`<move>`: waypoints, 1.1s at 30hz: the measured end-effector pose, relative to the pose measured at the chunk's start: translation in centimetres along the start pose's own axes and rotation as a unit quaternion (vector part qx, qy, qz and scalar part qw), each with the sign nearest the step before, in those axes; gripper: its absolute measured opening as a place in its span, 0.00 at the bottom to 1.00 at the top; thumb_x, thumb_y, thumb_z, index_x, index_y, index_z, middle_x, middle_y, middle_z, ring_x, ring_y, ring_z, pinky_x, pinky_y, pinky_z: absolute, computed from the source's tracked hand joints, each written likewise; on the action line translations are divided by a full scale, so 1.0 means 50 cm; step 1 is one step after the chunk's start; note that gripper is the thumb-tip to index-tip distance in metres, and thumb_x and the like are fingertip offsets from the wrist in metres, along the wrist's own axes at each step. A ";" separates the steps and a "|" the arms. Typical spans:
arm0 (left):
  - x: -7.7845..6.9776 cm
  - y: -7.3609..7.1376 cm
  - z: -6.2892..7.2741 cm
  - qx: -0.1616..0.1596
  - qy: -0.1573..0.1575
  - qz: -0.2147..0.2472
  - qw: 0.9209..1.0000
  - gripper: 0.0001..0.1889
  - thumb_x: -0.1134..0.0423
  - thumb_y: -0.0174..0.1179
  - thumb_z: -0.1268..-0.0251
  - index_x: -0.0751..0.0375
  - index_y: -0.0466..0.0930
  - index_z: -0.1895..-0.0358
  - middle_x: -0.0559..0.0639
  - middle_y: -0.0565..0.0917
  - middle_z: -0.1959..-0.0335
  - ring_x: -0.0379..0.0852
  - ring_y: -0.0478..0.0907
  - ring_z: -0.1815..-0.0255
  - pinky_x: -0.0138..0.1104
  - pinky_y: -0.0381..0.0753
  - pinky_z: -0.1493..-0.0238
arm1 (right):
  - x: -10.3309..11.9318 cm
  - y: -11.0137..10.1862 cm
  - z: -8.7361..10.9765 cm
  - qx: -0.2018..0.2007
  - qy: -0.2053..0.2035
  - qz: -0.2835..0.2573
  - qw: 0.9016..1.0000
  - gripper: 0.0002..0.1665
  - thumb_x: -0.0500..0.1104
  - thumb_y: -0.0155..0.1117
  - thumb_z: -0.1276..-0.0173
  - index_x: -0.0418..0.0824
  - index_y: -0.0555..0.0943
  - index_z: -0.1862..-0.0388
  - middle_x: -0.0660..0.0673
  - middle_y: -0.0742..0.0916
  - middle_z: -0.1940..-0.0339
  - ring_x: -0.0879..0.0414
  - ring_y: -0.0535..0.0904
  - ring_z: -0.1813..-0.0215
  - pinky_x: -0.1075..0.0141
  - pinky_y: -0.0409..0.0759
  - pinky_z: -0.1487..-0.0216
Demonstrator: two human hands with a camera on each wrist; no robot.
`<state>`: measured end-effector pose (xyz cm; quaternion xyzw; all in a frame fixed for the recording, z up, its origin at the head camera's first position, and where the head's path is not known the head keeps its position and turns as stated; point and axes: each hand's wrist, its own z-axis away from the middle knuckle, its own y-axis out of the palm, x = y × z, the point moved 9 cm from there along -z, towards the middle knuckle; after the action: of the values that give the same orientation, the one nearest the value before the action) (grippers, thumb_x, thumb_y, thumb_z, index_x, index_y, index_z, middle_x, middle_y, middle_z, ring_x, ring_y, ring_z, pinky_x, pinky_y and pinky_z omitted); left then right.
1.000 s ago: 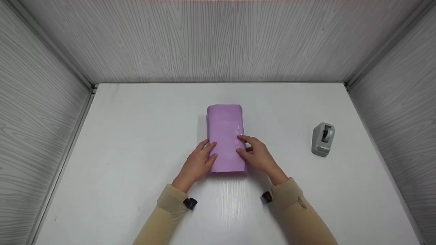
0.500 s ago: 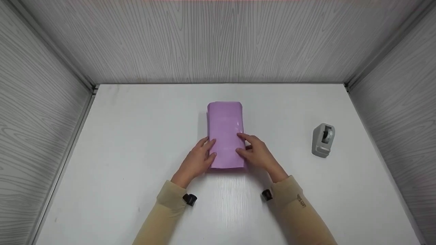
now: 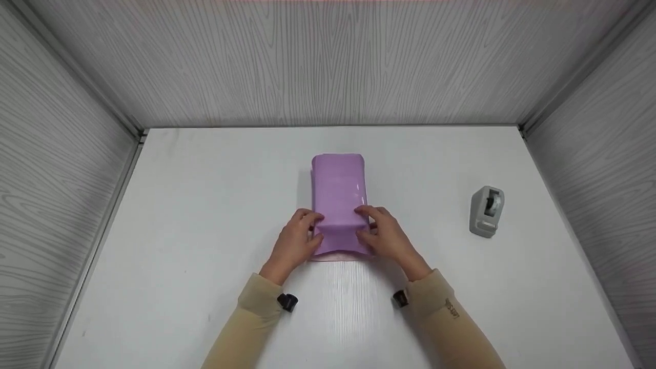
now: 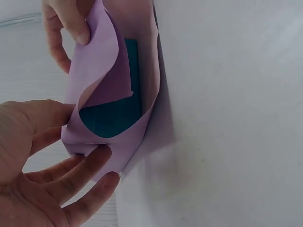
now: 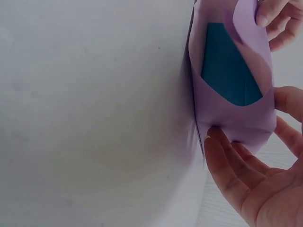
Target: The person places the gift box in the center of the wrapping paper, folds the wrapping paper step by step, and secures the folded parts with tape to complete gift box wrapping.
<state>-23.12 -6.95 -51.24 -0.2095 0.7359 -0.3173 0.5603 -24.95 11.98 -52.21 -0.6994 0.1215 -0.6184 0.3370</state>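
A purple sheet of wrapping paper [image 3: 338, 187] is folded into a long sleeve on the white table, its end nearest the person gaping. Inside that end, both wrist views show a teal box [image 4: 111, 118]. My left hand [image 3: 294, 243] holds the sleeve's left side near the open end, with thumb and index finger on top and the other fingers along the side. On the opposite side, my right hand [image 3: 388, 237] grips the paper in the same way. Between the hands the top layer is creased across, and its near edge bows upward.
A grey tape dispenser [image 3: 487, 211] with a roll in it stands on the right part of the white table [image 3: 215, 179]. Wood-grain panels [image 3: 328, 61] rise at the back and on both sides.
A crosswise crease has appeared in the top layer between the hands, and its near edge now curves. The parcel shifted slightly away from the person; the hands stay at its sides.
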 end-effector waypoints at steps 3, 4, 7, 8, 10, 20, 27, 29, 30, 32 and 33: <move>-0.002 0.002 -0.002 -0.010 0.007 -0.012 1.000 0.17 0.70 0.66 0.42 0.60 0.78 0.49 0.54 0.74 0.50 0.49 0.81 0.57 0.42 0.80 0.58 | 0.000 0.001 -0.001 -0.007 0.001 0.012 1.000 0.29 0.32 0.65 0.38 0.45 0.75 0.38 0.36 0.76 0.44 0.45 0.83 0.56 0.57 0.83 0.57; -0.003 0.003 -0.003 -0.014 0.008 -0.015 1.000 0.17 0.70 0.66 0.42 0.60 0.78 0.50 0.54 0.74 0.50 0.49 0.81 0.58 0.42 0.80 0.58 | 0.000 0.001 -0.001 -0.009 0.002 0.017 1.000 0.29 0.32 0.65 0.38 0.46 0.74 0.38 0.37 0.76 0.44 0.45 0.83 0.56 0.56 0.83 0.58; -0.002 0.006 -0.005 -0.019 0.006 -0.025 0.999 0.16 0.72 0.66 0.42 0.60 0.76 0.50 0.54 0.73 0.52 0.49 0.80 0.61 0.41 0.80 0.61 | -0.002 0.003 -0.003 -0.010 0.006 0.035 0.999 0.29 0.31 0.65 0.39 0.47 0.74 0.39 0.38 0.76 0.46 0.46 0.82 0.56 0.56 0.82 0.57; -0.002 0.007 -0.006 -0.022 0.005 -0.028 0.999 0.17 0.72 0.66 0.43 0.59 0.76 0.51 0.54 0.72 0.53 0.49 0.79 0.63 0.41 0.80 0.62 | -0.002 0.004 -0.004 -0.011 0.007 0.042 0.999 0.29 0.31 0.65 0.39 0.47 0.73 0.39 0.38 0.76 0.47 0.47 0.82 0.56 0.56 0.82 0.57; 0.000 0.009 -0.009 -0.026 0.003 -0.034 0.999 0.17 0.71 0.66 0.43 0.58 0.75 0.52 0.53 0.72 0.54 0.49 0.78 0.65 0.42 0.80 0.63 | -0.003 0.005 -0.006 -0.013 0.007 0.055 0.998 0.30 0.31 0.66 0.39 0.47 0.73 0.39 0.38 0.76 0.47 0.47 0.81 0.56 0.55 0.81 0.57; 0.004 0.015 -0.019 -0.026 -0.008 -0.053 0.998 0.17 0.69 0.66 0.42 0.55 0.72 0.51 0.51 0.69 0.56 0.50 0.76 0.68 0.43 0.79 0.63 | 0.003 0.007 -0.013 -0.023 0.003 0.086 0.996 0.29 0.33 0.67 0.40 0.49 0.72 0.41 0.39 0.75 0.50 0.49 0.76 0.61 0.57 0.78 0.62; 0.001 0.015 -0.017 -0.031 -0.005 -0.065 0.997 0.18 0.69 0.66 0.42 0.55 0.72 0.51 0.52 0.69 0.56 0.50 0.76 0.69 0.44 0.79 0.66 | 0.002 0.006 -0.013 -0.026 0.000 0.089 0.996 0.29 0.33 0.67 0.40 0.49 0.72 0.42 0.39 0.75 0.51 0.49 0.76 0.61 0.57 0.78 0.62; -0.002 0.014 -0.013 -0.034 0.002 -0.073 0.997 0.17 0.69 0.66 0.42 0.55 0.72 0.51 0.53 0.70 0.55 0.50 0.76 0.71 0.44 0.79 0.69 | 0.000 0.005 -0.012 -0.028 -0.002 0.093 0.995 0.29 0.32 0.67 0.40 0.49 0.72 0.42 0.40 0.75 0.52 0.50 0.76 0.62 0.58 0.78 0.63; -0.004 0.013 -0.011 -0.036 0.007 -0.075 0.997 0.17 0.69 0.65 0.41 0.56 0.73 0.50 0.53 0.70 0.55 0.50 0.76 0.72 0.43 0.79 0.70 | 0.000 0.005 -0.012 -0.029 -0.003 0.094 0.995 0.29 0.32 0.67 0.40 0.49 0.72 0.42 0.40 0.75 0.52 0.50 0.76 0.62 0.58 0.77 0.64; -0.008 0.009 -0.003 -0.040 0.016 -0.072 0.996 0.17 0.69 0.65 0.42 0.57 0.74 0.49 0.54 0.72 0.54 0.49 0.76 0.73 0.43 0.79 0.72 | 0.000 0.005 -0.012 -0.028 -0.005 0.094 0.995 0.29 0.31 0.66 0.40 0.49 0.72 0.42 0.41 0.75 0.53 0.51 0.75 0.63 0.59 0.77 0.65; -0.010 0.006 0.001 -0.042 0.020 -0.067 0.997 0.18 0.70 0.64 0.42 0.58 0.75 0.49 0.55 0.73 0.54 0.49 0.76 0.73 0.42 0.79 0.72 | 0.000 0.005 -0.013 -0.028 -0.006 0.094 0.995 0.29 0.31 0.66 0.40 0.50 0.72 0.42 0.41 0.75 0.53 0.51 0.75 0.63 0.60 0.76 0.65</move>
<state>-22.91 -6.42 -51.13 -0.2755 0.7436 -0.3275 0.5137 -25.48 11.58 -52.37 -0.6978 0.2021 -0.5762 0.3745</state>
